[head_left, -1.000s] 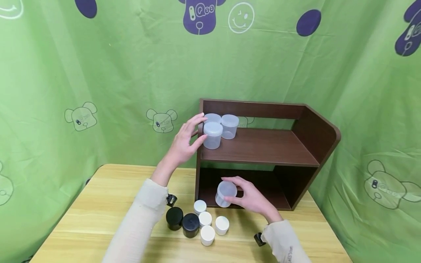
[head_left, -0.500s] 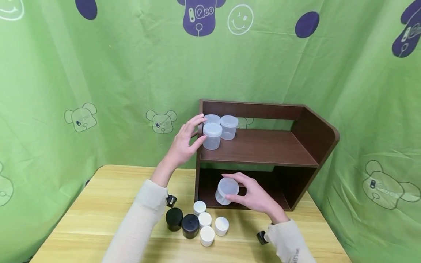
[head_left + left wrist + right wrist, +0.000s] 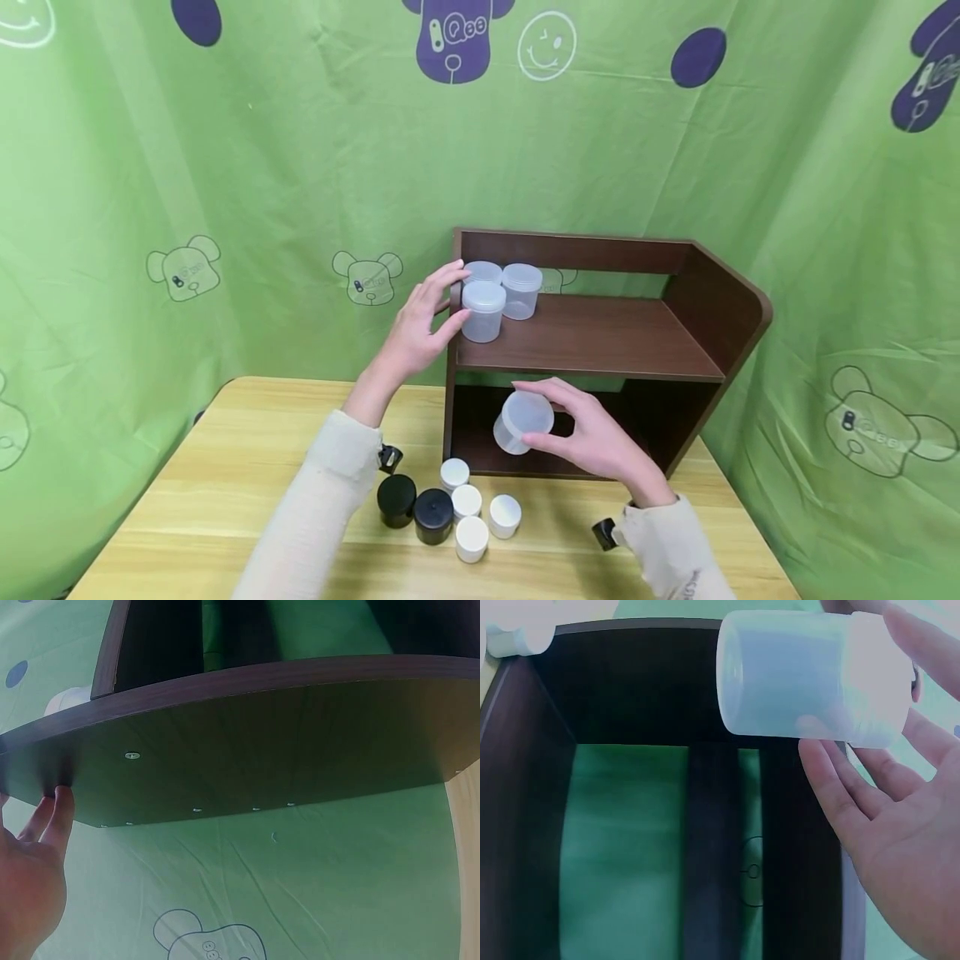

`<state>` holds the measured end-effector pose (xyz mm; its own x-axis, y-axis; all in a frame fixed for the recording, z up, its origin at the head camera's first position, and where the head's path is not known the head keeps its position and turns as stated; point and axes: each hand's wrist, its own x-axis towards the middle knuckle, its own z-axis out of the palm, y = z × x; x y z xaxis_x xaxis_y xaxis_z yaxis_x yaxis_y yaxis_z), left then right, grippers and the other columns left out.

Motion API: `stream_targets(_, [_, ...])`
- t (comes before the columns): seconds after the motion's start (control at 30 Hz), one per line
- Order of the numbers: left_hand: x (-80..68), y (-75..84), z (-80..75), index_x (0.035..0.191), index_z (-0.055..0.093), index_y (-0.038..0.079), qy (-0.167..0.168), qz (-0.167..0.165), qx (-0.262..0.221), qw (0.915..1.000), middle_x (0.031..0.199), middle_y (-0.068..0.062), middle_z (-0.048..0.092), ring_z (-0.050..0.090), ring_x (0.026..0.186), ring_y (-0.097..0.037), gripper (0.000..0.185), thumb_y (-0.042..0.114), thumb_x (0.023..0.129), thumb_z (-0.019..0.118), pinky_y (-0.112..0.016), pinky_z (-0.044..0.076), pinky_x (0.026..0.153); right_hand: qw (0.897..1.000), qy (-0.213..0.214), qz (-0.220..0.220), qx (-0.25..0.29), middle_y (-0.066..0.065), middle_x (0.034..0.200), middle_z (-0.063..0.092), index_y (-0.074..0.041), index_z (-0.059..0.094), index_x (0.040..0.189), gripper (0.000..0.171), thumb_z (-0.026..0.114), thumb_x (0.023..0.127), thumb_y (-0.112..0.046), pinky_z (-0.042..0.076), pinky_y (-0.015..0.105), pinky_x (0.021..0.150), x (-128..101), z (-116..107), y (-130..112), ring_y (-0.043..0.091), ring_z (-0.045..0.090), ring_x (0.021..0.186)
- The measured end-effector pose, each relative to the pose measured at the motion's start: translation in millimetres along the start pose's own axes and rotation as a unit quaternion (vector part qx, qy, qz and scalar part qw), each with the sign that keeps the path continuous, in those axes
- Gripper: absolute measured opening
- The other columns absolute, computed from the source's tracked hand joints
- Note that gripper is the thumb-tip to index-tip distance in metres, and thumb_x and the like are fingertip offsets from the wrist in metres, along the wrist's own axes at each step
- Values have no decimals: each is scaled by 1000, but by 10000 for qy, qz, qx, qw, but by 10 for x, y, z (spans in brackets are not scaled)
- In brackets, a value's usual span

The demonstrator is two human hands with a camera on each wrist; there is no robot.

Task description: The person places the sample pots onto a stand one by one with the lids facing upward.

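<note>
Gripping tilted clear jar (image 3: 523,417), right hand (image 3: 596,433) hovers before lower bay of brown shelf (image 3: 592,333). Left hand (image 3: 415,329), thumb and forefinger wide apart, touches shelf's left side beside three upper jars (image 3: 482,323).

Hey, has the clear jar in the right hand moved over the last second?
Yes. The clear jar has moved up and slightly right in the head view, closer to the brown shelf's upper board.

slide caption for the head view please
Right hand holding one clear jar by the brown shelf unit, left hand beside three lidded jars on its upper level.
</note>
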<state>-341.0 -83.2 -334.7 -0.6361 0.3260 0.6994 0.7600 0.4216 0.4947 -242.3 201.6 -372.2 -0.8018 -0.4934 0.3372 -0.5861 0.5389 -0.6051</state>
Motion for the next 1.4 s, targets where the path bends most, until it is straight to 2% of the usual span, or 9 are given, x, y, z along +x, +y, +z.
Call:
stream_targets(0.2, [5,-2,-7,156,40,25,-12,-19,62,10000,169,4,31,37,150,-22,54,27,105,59,-40,50,116,9998,188,-52,-88,-10,132,65,-32,57,146,63,83,89,-35,56,39,108,26,-100,-44,10,62,117])
stream_targets(0.3, [10,-3,-9,156,40,24,-7,4,62,10000,169,1,32,38,150,-23,54,26,105,60,-40,50,116,9995,300,-50,-116,-10,133,64,-31,57,146,63,83,89,-35,56,36,109,40,-146,-70,10,62,117])
stream_targets(0.53, [12,-10,-6,156,40,23,-26,-5,65,10000,169,-1,32,37,150,-24,54,27,105,59,-40,50,116,9980,589,-214,-21,-7,129,65,-21,59,146,64,85,88,-25,53,21,107,89,-245,-125,10,61,112])
stream_targets(0.73, [18,-17,8,155,41,18,-21,65,7,10000,169,-1,32,37,150,-25,54,26,105,59,-47,52,114,9962,824,-245,154,-7,131,65,-29,59,146,64,85,88,-20,51,13,103,144,-319,-141,10,60,112])
stream_targets(0.97, [8,-4,4,155,41,20,-3,44,7,10000,169,0,32,37,149,-25,54,26,105,60,-46,51,115,9935,1071,-187,328,-4,130,66,-31,58,146,64,83,89,-16,53,13,97,265,-402,-167,12,61,110])
stream_targets(1.27, [12,-27,-1,156,40,22,19,57,-25,10000,169,2,32,38,149,-25,54,26,105,60,-48,52,114,9839,1537,-12,917,6,132,61,-19,58,148,58,77,94,-13,56,14,92,476,-471,-109,13,63,105])
stream_targets(1.4, [16,-35,2,156,40,23,4,65,-41,10000,169,1,32,38,149,-25,54,26,105,60,-48,52,114,9783,1760,200,1080,7,133,59,-19,58,148,56,76,95,-18,56,13,89,568,-470,-81,15,62,105])
